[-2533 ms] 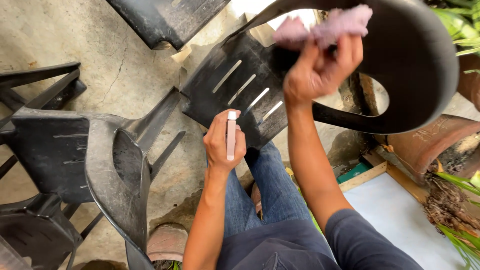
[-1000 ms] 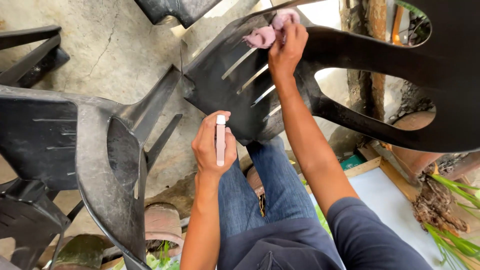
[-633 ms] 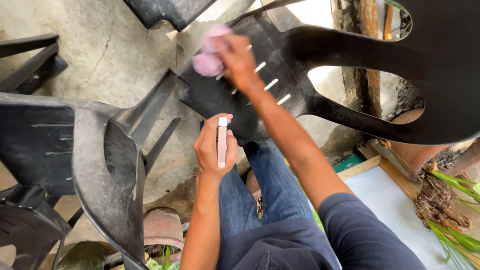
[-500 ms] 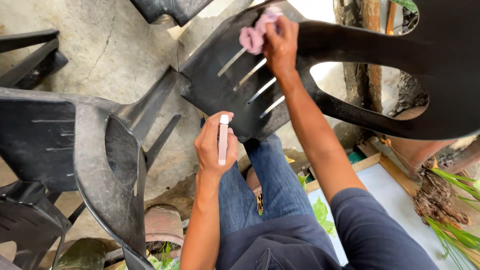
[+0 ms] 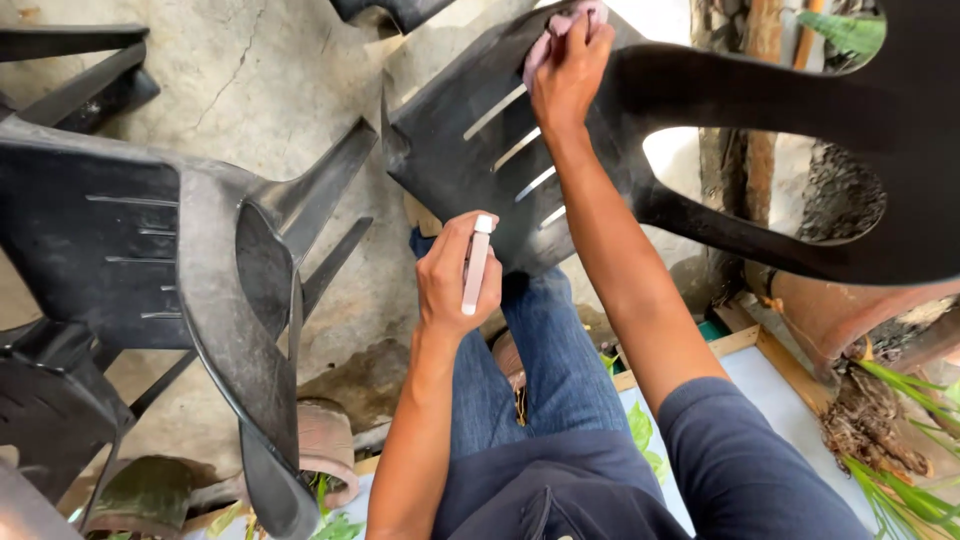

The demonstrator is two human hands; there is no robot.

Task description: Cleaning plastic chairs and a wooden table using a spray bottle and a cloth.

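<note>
The right hand (image 5: 568, 75) is pressing a pink cloth (image 5: 560, 25) with closed fingers on the far edge of the black chair's seat (image 5: 470, 170), which is looking dusty in most parts, while the left hand (image 5: 455, 280) is gripping a small white bottle (image 5: 476, 264).

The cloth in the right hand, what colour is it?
Pink. The cloth shows in the head view, pressed on the black chair by the right hand.
</note>
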